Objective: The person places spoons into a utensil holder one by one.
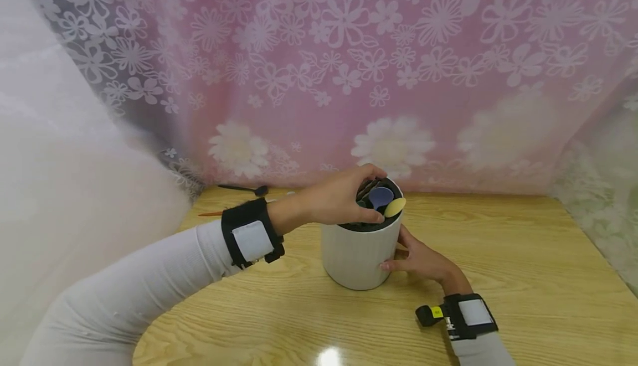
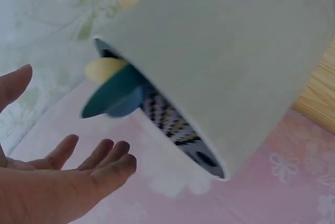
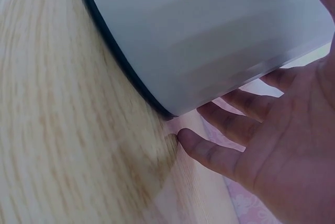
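A white cylindrical container [image 1: 359, 255] stands upright on the wooden table, its dark inner top partly covered by my left hand. Blue [image 1: 380, 196] and yellow [image 1: 395, 207] spoon-like heads stick up from it; the left wrist view also shows a green one [image 2: 112, 92]. My left hand [image 1: 344, 197] is over the rim, fingers spread; in its wrist view it is apart from the utensils, holding nothing. Low on the container's right side, my right hand [image 1: 421, 258] rests thumb and fingers against the wall. Its fingers [image 3: 230, 122] look extended rather than wrapped around.
Behind my left wrist lie a black utensil [image 1: 260, 190] with a long thin handle and an orange stick [image 1: 210, 214], partly hidden by the arm. A pink flowered curtain [image 1: 309, 106] hangs along the table's back edge. The wooden table [image 1: 508, 255] extends to the right.
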A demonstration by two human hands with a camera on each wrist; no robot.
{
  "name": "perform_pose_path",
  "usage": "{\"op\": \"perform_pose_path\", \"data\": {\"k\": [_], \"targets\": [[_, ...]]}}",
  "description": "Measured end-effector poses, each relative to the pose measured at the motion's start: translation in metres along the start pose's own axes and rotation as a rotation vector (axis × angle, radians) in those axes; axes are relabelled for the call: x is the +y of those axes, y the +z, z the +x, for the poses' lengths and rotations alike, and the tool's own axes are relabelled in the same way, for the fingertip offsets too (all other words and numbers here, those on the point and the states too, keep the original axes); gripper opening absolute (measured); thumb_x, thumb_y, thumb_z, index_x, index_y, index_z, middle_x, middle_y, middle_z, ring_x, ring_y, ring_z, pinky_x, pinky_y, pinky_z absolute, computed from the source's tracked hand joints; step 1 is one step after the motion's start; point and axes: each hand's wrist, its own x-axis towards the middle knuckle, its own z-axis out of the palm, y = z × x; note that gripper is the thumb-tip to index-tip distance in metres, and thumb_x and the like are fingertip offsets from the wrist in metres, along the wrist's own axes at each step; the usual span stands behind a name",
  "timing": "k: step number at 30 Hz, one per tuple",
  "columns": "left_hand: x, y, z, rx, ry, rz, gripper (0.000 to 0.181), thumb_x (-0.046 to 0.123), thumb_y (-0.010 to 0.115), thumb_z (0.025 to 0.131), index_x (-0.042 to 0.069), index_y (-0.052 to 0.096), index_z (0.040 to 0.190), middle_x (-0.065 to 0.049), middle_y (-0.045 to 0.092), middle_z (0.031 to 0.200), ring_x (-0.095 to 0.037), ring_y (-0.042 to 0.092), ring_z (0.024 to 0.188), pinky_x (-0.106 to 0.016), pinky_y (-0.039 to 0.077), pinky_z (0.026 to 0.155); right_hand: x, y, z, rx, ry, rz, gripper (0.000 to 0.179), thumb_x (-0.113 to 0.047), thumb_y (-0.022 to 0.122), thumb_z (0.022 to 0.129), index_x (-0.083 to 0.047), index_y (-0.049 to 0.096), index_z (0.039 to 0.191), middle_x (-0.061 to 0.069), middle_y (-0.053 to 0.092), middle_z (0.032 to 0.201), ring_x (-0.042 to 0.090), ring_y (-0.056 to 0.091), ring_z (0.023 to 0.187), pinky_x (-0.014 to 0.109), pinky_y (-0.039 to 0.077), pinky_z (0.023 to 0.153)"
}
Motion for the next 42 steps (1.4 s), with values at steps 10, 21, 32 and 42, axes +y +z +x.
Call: {"op": "perform_pose_path", "data": {"k": [10, 21, 32, 42], "targets": [[0.031, -0.023, -0.007, 0.051, 0.093, -0.108, 0.06, 0.034, 0.061, 0.083, 0.015, 0.036, 0.133, -0.002, 0.039, 0.138, -0.008, 0.033, 0.121, -0.037, 0.035, 0.101, 0.0, 0.0, -0.001, 0.009, 0.026, -0.005, 0.102, -0.022, 0.071, 0.075, -0.049, -0.004, 0.138, 0.005, 0.005, 0.151, 0.036, 0.016, 0.13, 0.073, 0.02, 0.095], [-0.107, -0.025, -0.062, 0.082, -0.147, 0.489, 0.023, 0.02, 0.055, 0.088, 0.006, 0.058, 0.106, -0.011, 0.063, 0.1, -0.02, 0.056, 0.085, -0.038, 0.051, 0.071, -0.003, -0.005, -0.001, 0.03, -0.032, -0.018, 0.104, -0.016, 0.072, 0.074, -0.045, -0.004, 0.14, 0.008, 0.004, 0.151, 0.038, 0.013, 0.13, 0.072, 0.02, 0.095], [-0.247, 0.029, -0.156, -0.096, -0.215, 0.955, 0.026, 0.021, 0.064, 0.08, 0.012, 0.054, 0.058, 0.004, 0.041, 0.05, -0.009, 0.034, 0.044, -0.026, 0.036, 0.037, -0.001, 0.0, 0.002, 0.014, 0.009, -0.005, 0.102, -0.02, 0.072, 0.074, -0.046, -0.002, 0.14, 0.008, 0.003, 0.152, 0.04, 0.016, 0.129, 0.073, 0.019, 0.095], [-0.264, 0.048, -0.161, -0.065, -0.188, 1.022, 0.025, 0.017, 0.069, 0.073, 0.016, 0.051, 0.055, 0.005, 0.034, 0.046, -0.009, 0.033, 0.04, -0.026, 0.037, 0.035, 0.003, -0.002, 0.001, 0.017, 0.024, -0.002, 0.101, -0.02, 0.072, 0.074, -0.047, -0.001, 0.14, 0.008, 0.006, 0.151, 0.038, 0.017, 0.129, 0.073, 0.02, 0.095]]}}
